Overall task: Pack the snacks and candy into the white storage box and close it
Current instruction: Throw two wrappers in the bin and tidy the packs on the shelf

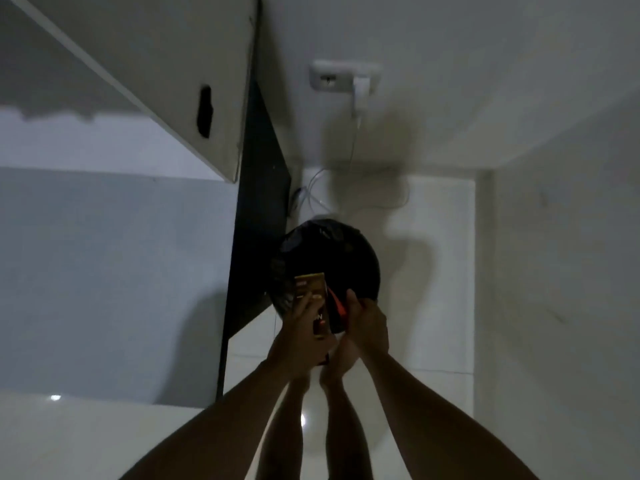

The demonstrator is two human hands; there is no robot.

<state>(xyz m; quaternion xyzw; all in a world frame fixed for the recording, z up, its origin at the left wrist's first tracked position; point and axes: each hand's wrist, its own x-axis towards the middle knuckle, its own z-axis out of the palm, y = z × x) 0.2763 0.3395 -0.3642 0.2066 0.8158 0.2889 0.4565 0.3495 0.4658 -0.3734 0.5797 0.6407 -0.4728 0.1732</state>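
Gripping brown snack packet point(309, 285) in left hand point(302, 332), pinching dark red-edged wrapper point(336, 308) in right hand point(367, 323), both above black-lined bin point(349, 251), probably to bin waste. White storage box not in view.

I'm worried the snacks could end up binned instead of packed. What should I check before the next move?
1. Left hand holding the brown packet: ok, fingers curl round it.
2. Right hand grip on the dark orange-edged item: cannot tell, too dim.
3. White storage box in view: not ok, none visible.
4. Hands away from the black bin: not ok, both are over it.
5. Floor cable out of the way: ok, it lies beyond the bin.
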